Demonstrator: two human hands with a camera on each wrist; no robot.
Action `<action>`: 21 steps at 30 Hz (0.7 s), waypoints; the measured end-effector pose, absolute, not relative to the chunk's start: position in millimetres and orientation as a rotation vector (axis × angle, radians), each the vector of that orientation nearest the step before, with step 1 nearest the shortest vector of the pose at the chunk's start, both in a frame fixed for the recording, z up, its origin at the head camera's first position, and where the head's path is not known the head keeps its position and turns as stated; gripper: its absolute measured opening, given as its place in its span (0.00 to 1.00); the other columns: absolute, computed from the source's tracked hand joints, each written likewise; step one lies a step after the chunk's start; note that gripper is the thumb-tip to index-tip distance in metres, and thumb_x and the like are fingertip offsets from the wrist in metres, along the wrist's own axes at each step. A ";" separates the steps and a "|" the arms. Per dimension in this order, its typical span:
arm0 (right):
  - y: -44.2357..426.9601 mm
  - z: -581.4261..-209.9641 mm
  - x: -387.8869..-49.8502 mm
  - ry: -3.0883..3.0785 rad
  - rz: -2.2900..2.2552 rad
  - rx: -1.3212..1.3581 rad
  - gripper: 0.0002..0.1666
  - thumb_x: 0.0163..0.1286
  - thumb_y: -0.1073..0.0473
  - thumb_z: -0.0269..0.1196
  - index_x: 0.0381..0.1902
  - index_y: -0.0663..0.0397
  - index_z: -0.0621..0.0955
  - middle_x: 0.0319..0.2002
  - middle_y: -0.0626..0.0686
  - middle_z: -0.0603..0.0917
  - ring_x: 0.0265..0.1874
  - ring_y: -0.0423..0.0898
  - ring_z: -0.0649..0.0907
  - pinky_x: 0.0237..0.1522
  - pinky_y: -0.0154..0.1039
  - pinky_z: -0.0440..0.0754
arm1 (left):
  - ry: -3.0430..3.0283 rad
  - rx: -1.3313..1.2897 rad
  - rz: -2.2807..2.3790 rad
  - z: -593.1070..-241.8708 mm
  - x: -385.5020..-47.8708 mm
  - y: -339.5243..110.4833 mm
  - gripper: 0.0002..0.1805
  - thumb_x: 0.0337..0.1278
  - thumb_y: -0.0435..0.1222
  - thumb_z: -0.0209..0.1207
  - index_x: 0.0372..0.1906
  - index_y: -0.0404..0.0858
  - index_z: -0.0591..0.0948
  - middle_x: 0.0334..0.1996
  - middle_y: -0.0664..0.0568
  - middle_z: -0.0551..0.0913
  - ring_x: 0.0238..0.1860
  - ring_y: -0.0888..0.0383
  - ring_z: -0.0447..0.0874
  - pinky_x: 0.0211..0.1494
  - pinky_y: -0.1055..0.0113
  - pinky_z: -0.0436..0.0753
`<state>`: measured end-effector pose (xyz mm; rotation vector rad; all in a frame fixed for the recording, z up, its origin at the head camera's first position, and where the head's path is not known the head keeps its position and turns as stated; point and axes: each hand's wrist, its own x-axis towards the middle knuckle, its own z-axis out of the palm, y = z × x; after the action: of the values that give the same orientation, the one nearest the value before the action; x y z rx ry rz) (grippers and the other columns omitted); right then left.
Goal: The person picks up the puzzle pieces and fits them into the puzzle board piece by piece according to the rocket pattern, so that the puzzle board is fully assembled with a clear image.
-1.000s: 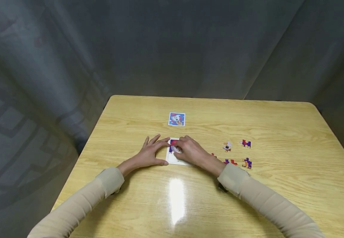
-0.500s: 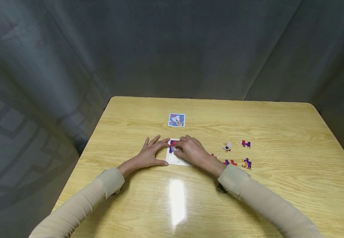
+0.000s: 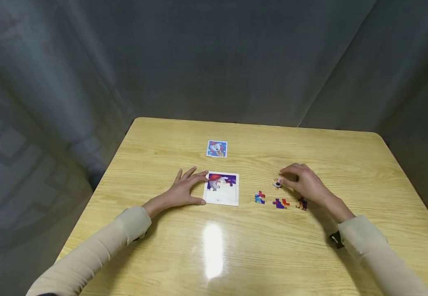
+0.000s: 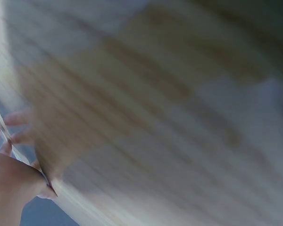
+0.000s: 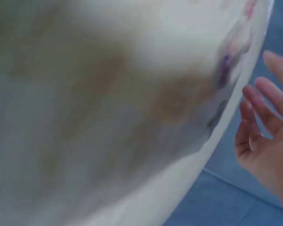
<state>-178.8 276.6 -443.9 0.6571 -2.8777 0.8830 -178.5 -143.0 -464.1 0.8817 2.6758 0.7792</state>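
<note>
Right hand point(image 3: 308, 185) wide, thumb by white-and-black jigsaw piece point(image 3: 277, 185); left hand point(image 3: 180, 190) spread at left edge of square white puzzle tray point(image 3: 223, 199). Tray's top looks filled, bottom bare; multicoloured loose pieces point(image 3: 280, 204) right of it remain.

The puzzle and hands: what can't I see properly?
Head view: white puzzle piece with a black spot, partly hidden by the right hand.
Head view: purple-and-orange puzzle piece, too small and shadowed to read.
Left wrist view: left hand, partly cut off by the left edge.
Right wrist view: coloured puzzle pieces, too blurred to tell apart.
</note>
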 end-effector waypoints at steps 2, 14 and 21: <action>282.7 -447.7 -176.8 -2.922 0.862 0.662 0.22 0.63 0.55 0.68 0.52 0.60 0.81 0.49 0.59 0.81 0.49 0.58 0.76 0.49 0.58 0.73 | 2.676 0.881 0.782 -464.8 -179.6 -143.6 0.40 0.47 0.57 0.68 0.66 0.50 0.70 0.74 0.58 0.57 0.76 0.46 0.37 0.71 0.40 0.27; 268.7 -456.0 -169.2 -2.922 0.785 0.595 0.28 0.58 0.53 0.72 0.51 0.66 0.80 0.47 0.62 0.77 0.45 0.59 0.74 0.45 0.57 0.71 | 2.666 0.855 0.790 -469.2 -177.5 -142.6 0.40 0.47 0.57 0.67 0.67 0.50 0.69 0.75 0.59 0.56 0.76 0.48 0.36 0.71 0.41 0.26; 268.9 -455.4 -174.8 -2.933 0.826 0.600 0.28 0.58 0.52 0.72 0.50 0.64 0.79 0.44 0.60 0.78 0.41 0.55 0.73 0.42 0.51 0.70 | 2.681 0.873 0.782 -468.3 -179.0 -144.4 0.40 0.47 0.57 0.67 0.66 0.50 0.69 0.74 0.58 0.57 0.76 0.47 0.37 0.71 0.40 0.26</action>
<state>-174.8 268.9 -455.4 0.5997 -2.9328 0.8261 -179.0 -144.4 -468.3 0.8726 2.6811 0.7817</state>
